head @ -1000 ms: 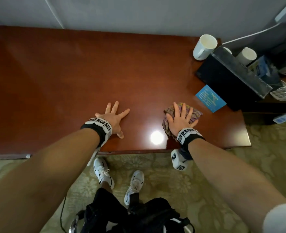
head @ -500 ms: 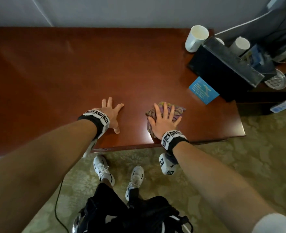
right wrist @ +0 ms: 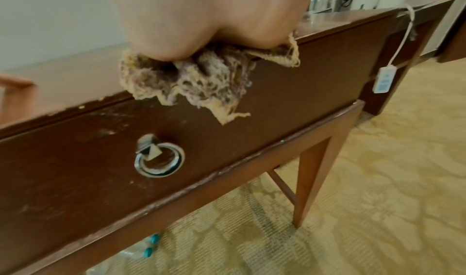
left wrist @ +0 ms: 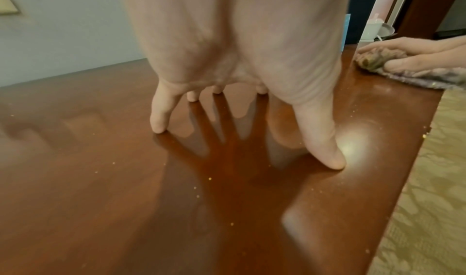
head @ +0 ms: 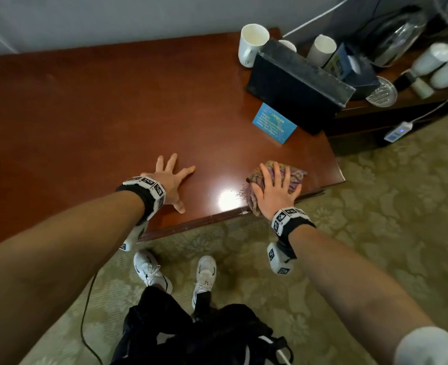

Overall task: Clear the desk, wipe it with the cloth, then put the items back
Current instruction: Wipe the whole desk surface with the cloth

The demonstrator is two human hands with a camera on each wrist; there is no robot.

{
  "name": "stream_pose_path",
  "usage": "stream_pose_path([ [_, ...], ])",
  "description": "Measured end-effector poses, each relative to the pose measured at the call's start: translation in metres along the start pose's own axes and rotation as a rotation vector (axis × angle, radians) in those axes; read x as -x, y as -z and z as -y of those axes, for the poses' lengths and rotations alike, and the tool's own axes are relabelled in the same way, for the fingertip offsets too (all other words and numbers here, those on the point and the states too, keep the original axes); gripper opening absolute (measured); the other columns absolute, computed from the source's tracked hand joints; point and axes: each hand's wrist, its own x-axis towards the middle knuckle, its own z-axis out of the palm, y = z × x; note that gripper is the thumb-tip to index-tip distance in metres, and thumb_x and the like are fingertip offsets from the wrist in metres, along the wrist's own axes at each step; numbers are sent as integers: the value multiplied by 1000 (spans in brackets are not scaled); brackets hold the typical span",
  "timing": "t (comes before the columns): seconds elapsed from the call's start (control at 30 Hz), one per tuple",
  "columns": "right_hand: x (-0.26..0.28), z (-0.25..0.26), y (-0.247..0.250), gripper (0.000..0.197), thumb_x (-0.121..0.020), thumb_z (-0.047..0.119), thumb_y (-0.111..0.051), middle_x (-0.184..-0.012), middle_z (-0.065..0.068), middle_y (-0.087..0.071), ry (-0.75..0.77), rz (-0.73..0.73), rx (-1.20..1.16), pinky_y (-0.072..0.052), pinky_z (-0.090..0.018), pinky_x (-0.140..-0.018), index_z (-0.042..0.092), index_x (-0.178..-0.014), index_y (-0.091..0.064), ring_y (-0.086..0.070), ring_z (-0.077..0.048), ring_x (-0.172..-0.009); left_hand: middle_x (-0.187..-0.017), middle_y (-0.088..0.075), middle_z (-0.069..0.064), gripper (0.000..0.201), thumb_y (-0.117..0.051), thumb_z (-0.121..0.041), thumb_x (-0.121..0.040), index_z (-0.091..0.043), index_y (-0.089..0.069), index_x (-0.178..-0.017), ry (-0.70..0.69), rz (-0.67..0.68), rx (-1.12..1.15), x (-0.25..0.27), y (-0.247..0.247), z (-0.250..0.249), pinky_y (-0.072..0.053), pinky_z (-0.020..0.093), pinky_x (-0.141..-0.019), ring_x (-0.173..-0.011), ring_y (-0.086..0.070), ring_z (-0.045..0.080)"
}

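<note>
A crumpled purple and tan cloth (head: 295,173) lies at the front edge of the red-brown desk (head: 99,106), near its right end. My right hand (head: 274,189) presses flat on it with straight fingers. In the right wrist view the cloth (right wrist: 201,78) hangs over the desk's front edge under my palm. My left hand (head: 171,177) rests spread on the bare desktop to the left of the cloth. In the left wrist view its fingertips (left wrist: 158,129) touch the glossy wood, and the cloth (left wrist: 378,59) shows at the far right.
At the desk's back right stand a black box (head: 296,85), a blue card (head: 274,123) and a white mug (head: 251,44). More cups, a kettle and cables fill the lower side unit behind. Small crumbs dot the desktop (left wrist: 209,178). A ring-pull drawer (right wrist: 158,159) fronts the desk.
My right hand slid the cloth rightward along the front edge, and it now overhangs the edge. The left hand stayed planted on the desktop. The head view swung left and tilted.
</note>
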Motion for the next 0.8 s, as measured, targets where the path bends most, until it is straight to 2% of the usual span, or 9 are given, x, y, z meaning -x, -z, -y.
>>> stream_pose_path([
  [0.1, 1, -6, 2, 58, -101, 59, -17, -164, 7, 16, -20, -14, -2, 1, -67, -115, 46, -154, 5, 16, -26, -150, -155, 34, -3, 124, -83, -52, -66, -54, 11, -147, 1, -7, 1, 0, -1, 0, -26, 70, -105, -145, 22, 34],
  [0.3, 8, 19, -2, 59, -102, 55, -18, -165, 1, 15, -88, -31, -25, 0, -69, -114, 41, -155, 5, 17, -31, -149, -157, 31, 0, 123, -82, -53, -66, -51, 10, -148, -4, -46, 13, 0, -6, 3, -24, 70, -106, -146, 20, 33],
  [0.57, 36, 92, -23, 61, -102, 56, -21, -165, 0, 15, 149, -32, 32, 1, -70, -112, 39, -156, 1, 19, -35, -148, -157, 28, 3, 115, -73, -64, -70, -47, 8, -150, 19, -165, 47, 6, -26, 15, -27, 67, -105, -147, 15, 32],
  [0.7, 55, 129, -31, 59, -102, 55, -20, -164, 0, 17, 252, 38, 56, 5, -70, -112, 41, -155, 3, 22, -34, -148, -160, 15, 4, 107, -71, -64, -73, -46, 0, -150, 33, -192, 100, 14, -32, 28, -30, 65, -103, -147, 6, 32],
  [0.8, 56, 136, -24, 59, -101, 57, -23, -165, 2, 10, 246, 66, 36, 1, -70, -113, 43, -155, -3, 16, -34, -149, -160, 5, 5, 99, -69, -63, -75, -46, -5, -150, 38, -236, 139, 22, -35, 36, -32, 62, -102, -146, -3, 33],
])
